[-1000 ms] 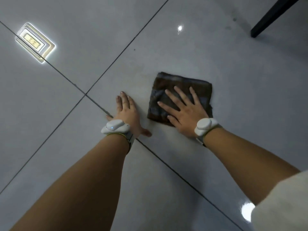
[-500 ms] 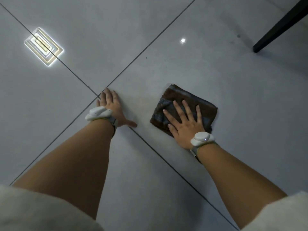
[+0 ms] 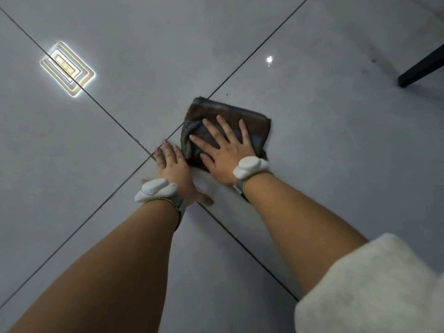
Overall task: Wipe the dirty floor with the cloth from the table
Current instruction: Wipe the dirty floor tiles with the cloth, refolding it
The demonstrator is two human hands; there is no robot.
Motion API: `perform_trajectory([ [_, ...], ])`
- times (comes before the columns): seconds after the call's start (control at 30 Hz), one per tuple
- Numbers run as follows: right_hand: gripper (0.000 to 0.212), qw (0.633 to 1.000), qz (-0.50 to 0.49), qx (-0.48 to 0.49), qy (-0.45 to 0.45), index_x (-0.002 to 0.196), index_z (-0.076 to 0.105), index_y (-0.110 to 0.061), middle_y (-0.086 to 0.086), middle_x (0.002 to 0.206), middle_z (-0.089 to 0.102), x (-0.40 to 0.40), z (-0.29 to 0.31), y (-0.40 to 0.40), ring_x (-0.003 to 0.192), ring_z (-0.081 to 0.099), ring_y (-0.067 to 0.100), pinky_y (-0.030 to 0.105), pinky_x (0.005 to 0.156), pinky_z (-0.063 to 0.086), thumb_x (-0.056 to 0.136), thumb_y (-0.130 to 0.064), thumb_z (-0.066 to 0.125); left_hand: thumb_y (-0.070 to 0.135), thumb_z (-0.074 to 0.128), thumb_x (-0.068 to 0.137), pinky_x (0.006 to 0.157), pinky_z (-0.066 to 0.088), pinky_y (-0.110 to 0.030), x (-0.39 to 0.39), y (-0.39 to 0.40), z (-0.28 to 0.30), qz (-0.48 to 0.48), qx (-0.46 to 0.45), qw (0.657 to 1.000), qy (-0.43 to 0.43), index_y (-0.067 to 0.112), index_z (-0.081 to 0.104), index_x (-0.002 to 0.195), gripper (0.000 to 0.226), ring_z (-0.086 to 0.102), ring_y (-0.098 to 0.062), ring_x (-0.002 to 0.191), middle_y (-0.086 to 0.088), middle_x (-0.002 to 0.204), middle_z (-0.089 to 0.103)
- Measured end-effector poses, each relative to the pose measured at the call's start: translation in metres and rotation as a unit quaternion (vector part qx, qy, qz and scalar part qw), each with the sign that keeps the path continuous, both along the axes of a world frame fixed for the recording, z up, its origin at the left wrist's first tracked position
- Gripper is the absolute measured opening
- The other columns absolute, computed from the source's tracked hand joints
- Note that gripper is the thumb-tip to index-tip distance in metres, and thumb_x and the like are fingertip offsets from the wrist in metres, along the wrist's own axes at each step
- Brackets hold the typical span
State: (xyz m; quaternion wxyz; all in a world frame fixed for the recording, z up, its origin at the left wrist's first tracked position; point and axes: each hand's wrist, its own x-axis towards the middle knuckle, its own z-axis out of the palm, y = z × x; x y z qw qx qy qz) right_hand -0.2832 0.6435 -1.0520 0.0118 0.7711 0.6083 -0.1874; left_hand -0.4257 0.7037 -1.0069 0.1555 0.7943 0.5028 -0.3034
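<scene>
- Floor (image 3: pixel 336 188): grey glossy tiles with dark grout lines that cross just beside the hands. Faint dark specks and smudges show on the far tile toward the upper right, so in my judgement dirt is left to clear there.
- Table leg (image 3: pixel 422 68): a dark leg enters at the upper right edge, well apart from the cloth. The table top is out of view.
- Light glare (image 3: pixel 67 68): a bright rectangular reflection lies on the upper left tile; it marks a shiny surface, not a stain.
- Cloth (image 3: pixel 254 118): brown, folded into a flat pad, lying on the floor across a grout line near the crossing. Folding gives a firm pad to push.
- Right hand (image 3: pixel 225 152): flat on the cloth, fingers straight and spread wide, palm pressing down. The spread likely loads the whole pad for wiping.
- Left hand (image 3: pixel 174 169): flat on bare tile just beside the cloth, fingers straight, thumb out. It holds nothing and appears to brace the body.
- Wrist devices (image 3: pixel 249 167): a white unit is strapped on each wrist.
</scene>
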Motion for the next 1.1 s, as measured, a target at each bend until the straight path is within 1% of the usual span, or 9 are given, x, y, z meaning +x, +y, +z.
perform_trajectory([
  [0.17,0.057,0.99,-0.135,-0.038,-0.001,0.16,-0.002,-0.055,-0.011,0.175,-0.013,0.057,0.006,0.044,0.161,-0.016,0.023,0.068,0.123,-0.01,0.107,-0.057,0.017,0.076,0.082,0.027,0.115,0.021,-0.062,-0.003,0.004,-0.001,0.003,-0.03,0.999,-0.02,0.01,-0.02,0.152,0.174,-0.022,-0.032,0.148,-0.007,0.159,-0.03],
  [0.33,0.058,0.943,-0.312,-0.12,0.002,0.16,-0.008,-0.052,-0.006,0.174,-0.019,0.124,0.025,0.044,0.16,-0.018,0.026,0.08,0.115,-0.003,0.106,-0.058,0.01,0.079,0.08,0.024,0.115,0.02,-0.063,-0.002,0.003,-0.006,-0.001,-0.036,0.999,-0.011,0.01,-0.021,0.152,0.177,-0.024,-0.033,0.147,-0.008,0.158,-0.032],
  [0.43,0.059,0.964,-0.255,-0.076,-0.01,0.162,-0.005,-0.05,-0.004,0.175,-0.016,0.093,0.02,0.019,0.161,-0.017,0.027,0.08,0.115,-0.006,0.107,-0.056,0.014,0.079,0.08,0.021,0.114,0.02,-0.065,0.0,0.003,-0.005,0.009,-0.038,0.999,-0.002,0.01,-0.022,0.151,0.179,-0.024,-0.033,0.147,-0.007,0.157,-0.033],
  [0.57,0.061,1.0,0.021,-0.013,-0.02,0.163,0.006,-0.05,-0.002,0.176,-0.004,0.036,0.006,-0.044,0.162,-0.009,0.028,0.074,0.12,-0.009,0.103,-0.061,0.013,0.077,0.081,0.023,0.113,0.02,-0.065,0.0,0.0,-0.002,0.016,-0.034,0.999,-0.001,0.012,-0.021,0.152,0.177,-0.024,-0.031,0.148,-0.005,0.157,-0.034],
  [0.63,0.061,0.998,0.057,-0.025,-0.017,0.162,0.006,-0.053,-0.005,0.177,-0.002,0.035,0.006,-0.051,0.162,-0.008,0.027,0.073,0.121,-0.008,0.102,-0.063,0.013,0.078,0.08,0.024,0.114,0.021,-0.063,-0.002,-0.001,0.0,0.016,-0.025,1.0,-0.001,0.012,-0.021,0.152,0.175,-0.024,-0.03,0.148,-0.006,0.157,-0.034],
  [0.77,0.059,0.997,-0.075,-0.02,-0.014,0.16,0.001,-0.056,-0.008,0.175,-0.011,0.056,0.001,0.0,0.161,-0.014,0.024,0.076,0.118,-0.009,0.104,-0.062,0.017,0.078,0.08,0.026,0.115,0.019,-0.063,-0.009,0.0,-0.001,0.02,-0.036,0.999,-0.004,0.01,-0.023,0.151,0.176,-0.025,-0.032,0.147,-0.008,0.157,-0.034],
  [0.97,0.059,0.945,-0.309,-0.111,-0.021,0.158,-0.012,-0.055,-0.006,0.173,-0.022,0.128,0.013,0.025,0.16,-0.02,0.025,0.084,0.11,-0.004,0.104,-0.061,0.01,0.079,0.08,0.021,0.115,0.019,-0.063,-0.001,0.002,-0.002,0.009,-0.04,0.999,-0.011,0.011,-0.024,0.151,0.18,-0.024,-0.031,0.148,-0.006,0.158,-0.032],
  [1.03,0.059,0.938,-0.331,-0.102,-0.018,0.159,-0.013,-0.054,-0.006,0.173,-0.023,0.116,0.018,0.012,0.159,-0.022,0.026,0.086,0.109,-0.004,0.106,-0.059,0.011,0.079,0.08,0.02,0.115,0.019,-0.063,0.002,0.002,0.001,0.015,-0.037,0.999,-0.008,0.011,-0.024,0.151,0.181,-0.024,-0.031,0.148,-0.006,0.158,-0.032],
  [1.1,0.059,0.953,-0.289,-0.087,-0.017,0.159,-0.013,-0.053,-0.005,0.173,-0.022,0.09,0.016,0.0,0.159,-0.022,0.027,0.085,0.11,-0.006,0.106,-0.058,0.011,0.079,0.081,0.021,0.115,0.019,-0.063,0.0,0.003,0.002,0.018,-0.033,0.999,-0.004,0.011,-0.023,0.151,0.18,-0.024,-0.031,0.148,-0.006,0.158,-0.032],
])
